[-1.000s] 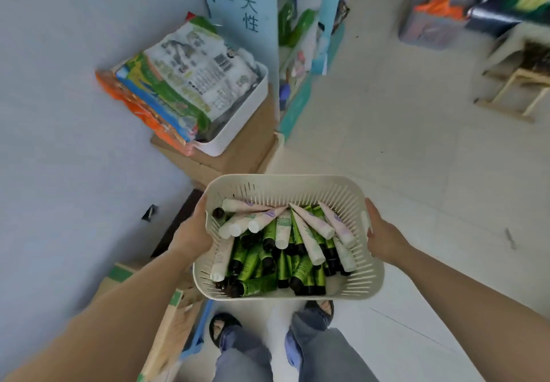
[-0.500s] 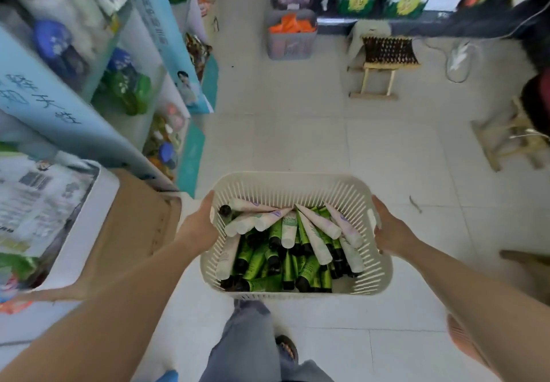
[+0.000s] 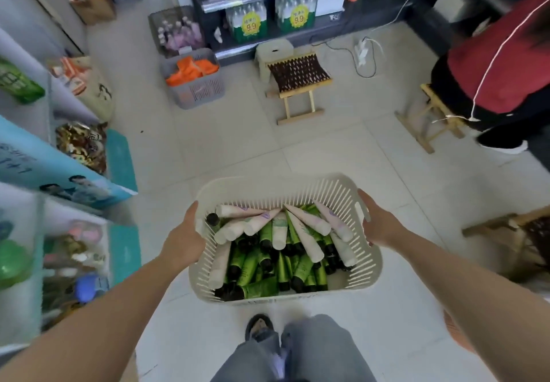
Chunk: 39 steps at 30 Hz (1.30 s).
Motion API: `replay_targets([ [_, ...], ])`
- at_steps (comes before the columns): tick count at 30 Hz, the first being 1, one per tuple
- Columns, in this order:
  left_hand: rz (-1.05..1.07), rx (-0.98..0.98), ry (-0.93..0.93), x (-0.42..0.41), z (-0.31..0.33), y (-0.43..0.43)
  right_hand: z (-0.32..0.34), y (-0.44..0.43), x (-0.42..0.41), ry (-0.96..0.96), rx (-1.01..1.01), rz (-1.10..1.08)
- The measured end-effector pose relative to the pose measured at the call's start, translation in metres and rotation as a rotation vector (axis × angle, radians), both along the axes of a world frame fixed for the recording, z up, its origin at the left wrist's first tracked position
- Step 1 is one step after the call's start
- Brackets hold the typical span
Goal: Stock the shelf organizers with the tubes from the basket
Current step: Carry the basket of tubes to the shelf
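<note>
Cream basket [image 3: 276, 184] of tubes [image 3: 250, 265] gripped between left hand [image 3: 184, 241] and right hand [image 3: 378, 224].

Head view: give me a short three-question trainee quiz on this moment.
1. True or false: the left hand and the right hand each grip an end of the basket.
2. The tubes in the basket are: A) green and cream, B) red and blue, C) all black.
3. Fill in: the grey crate on the floor holds ___ packets.
Key: 1 true; 2 A; 3 orange.
</note>
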<state>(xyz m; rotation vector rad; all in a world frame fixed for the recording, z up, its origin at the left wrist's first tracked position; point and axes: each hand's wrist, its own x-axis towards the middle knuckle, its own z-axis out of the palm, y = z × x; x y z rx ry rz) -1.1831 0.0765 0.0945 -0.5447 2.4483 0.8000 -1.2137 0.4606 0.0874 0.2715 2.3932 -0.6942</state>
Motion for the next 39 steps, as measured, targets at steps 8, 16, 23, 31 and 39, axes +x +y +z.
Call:
replay_targets([
  [8,-0.037,0.011,0.014,-0.2,-0.004,0.032,-0.002,0.037,-0.173,0.008,-0.01,-0.007],
  [16,-0.013,0.021,0.033,-0.377,0.009,0.065,0.022,0.067,-0.355,0.036,-0.02,-0.006],
  [23,-0.06,0.05,0.043,-0.533,0.005,0.064,0.03,0.064,-0.499,0.033,-0.069,-0.044],
  [31,-0.102,0.049,0.033,-0.702,0.006,0.061,0.042,0.053,-0.649,0.026,-0.077,-0.088],
  [39,-0.087,0.065,0.102,-0.848,0.011,0.088,0.034,0.076,-0.818,-0.022,-0.055,-0.053],
])
